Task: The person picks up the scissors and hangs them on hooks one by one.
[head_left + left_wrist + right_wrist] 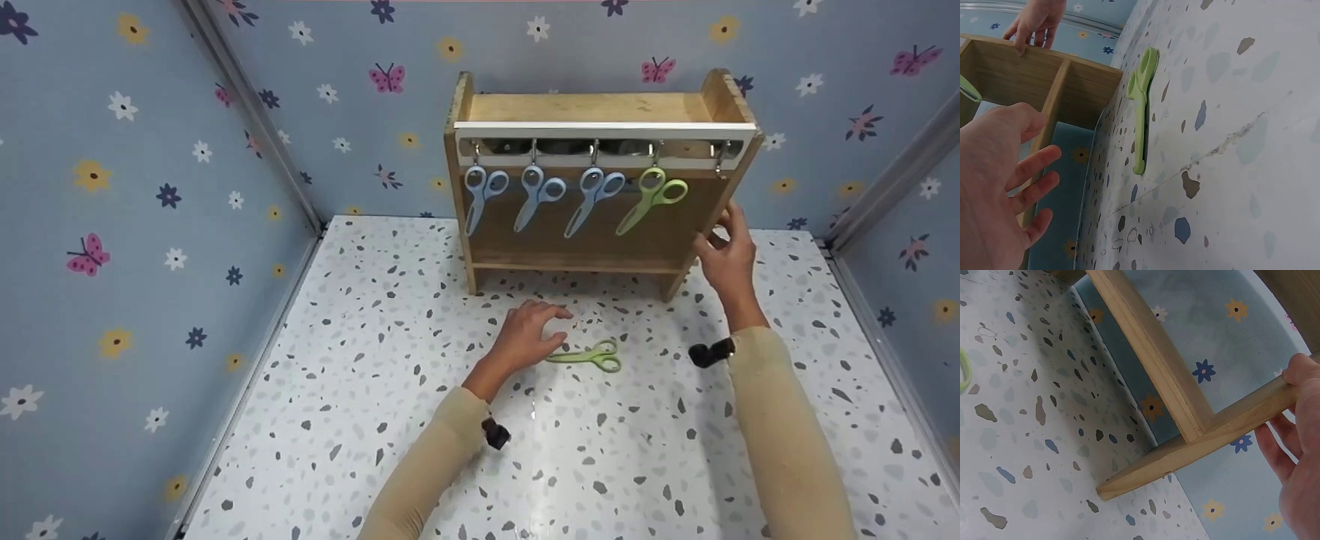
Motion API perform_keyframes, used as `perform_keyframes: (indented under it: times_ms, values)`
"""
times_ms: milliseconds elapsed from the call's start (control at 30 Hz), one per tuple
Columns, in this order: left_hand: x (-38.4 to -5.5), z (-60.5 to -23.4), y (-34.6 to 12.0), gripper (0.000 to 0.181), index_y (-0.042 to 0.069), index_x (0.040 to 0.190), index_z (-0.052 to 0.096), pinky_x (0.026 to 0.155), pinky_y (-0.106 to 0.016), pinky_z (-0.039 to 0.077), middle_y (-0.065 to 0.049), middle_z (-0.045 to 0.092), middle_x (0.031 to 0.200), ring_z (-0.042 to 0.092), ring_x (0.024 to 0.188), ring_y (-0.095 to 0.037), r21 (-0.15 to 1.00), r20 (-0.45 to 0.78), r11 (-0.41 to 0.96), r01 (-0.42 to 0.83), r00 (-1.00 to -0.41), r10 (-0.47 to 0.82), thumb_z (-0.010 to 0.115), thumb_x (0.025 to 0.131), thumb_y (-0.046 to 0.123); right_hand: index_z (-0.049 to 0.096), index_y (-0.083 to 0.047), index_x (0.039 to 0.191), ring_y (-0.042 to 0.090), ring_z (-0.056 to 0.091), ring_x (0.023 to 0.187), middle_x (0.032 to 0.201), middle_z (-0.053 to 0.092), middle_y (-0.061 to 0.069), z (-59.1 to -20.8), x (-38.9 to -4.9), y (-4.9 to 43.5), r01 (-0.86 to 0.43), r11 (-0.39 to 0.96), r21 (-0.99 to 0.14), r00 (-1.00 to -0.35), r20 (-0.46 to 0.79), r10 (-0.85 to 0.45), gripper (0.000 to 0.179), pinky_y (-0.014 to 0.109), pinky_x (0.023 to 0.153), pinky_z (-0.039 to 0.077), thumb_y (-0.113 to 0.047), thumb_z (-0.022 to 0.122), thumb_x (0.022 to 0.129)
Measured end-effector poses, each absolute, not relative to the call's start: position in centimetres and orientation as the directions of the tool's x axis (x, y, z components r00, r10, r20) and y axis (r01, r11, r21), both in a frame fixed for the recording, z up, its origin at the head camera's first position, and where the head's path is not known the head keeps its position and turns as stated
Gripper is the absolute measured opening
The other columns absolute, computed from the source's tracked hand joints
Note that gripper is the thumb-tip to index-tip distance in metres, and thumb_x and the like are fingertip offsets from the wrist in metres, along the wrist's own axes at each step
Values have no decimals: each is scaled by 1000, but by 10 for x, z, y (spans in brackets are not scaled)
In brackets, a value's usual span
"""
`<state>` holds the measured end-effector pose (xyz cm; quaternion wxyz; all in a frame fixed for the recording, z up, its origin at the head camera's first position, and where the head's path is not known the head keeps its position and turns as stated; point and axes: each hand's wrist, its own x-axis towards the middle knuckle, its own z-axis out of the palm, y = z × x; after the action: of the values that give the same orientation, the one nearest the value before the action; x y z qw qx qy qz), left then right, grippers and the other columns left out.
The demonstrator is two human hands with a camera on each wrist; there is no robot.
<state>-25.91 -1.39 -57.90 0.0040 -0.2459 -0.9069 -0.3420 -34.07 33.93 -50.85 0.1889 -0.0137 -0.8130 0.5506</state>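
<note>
With thumb and fingers on either face of its right side board, my right hand [729,259] grips a wooden rack [577,265]. Hanging from metal hooks on the rack's white front rail [600,130] are three blue scissors [578,217] and one light green pair [636,212]. The rightmost hook [720,163] is bare. Another pair of green scissors [1140,124] lies on the speckled table in front of the rack. My left hand [525,336] hovers beside its blade end, fingers loosely bent and apart, holding nothing. In the left wrist view, my left palm [985,185] shows next to the rack.
Blue walls [390,150] printed with flowers and butterflies enclose the white speckled table [360,360] at the back and sides. Metal strips [255,127] run along the wall corners. The rack stands near the back wall. A small black device [495,433] sits on each sleeve cuff.
</note>
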Motion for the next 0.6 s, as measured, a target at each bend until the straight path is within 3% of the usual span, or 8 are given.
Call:
perform_keyframes:
  times_ms: [267,600]
  values:
    - [-255,-580,-13,32,19,137,78,111,-59,51,-5,79,136,69,132,-30,548,170,683,483,-864,474,74,106,24,37,-26,176,36,53,160,166,55,18,-508,-339,338,-206,417,-885,-922,318,221,75,56,133,45,-1,58,109]
    - [-254,-588,-6,32,23,138,79,115,-58,50,-4,77,134,66,133,-28,447,109,750,487,-862,495,71,108,28,40,-35,174,31,53,158,166,57,14,-507,-341,340,-186,418,-889,-928,299,223,77,53,132,46,-4,61,107]
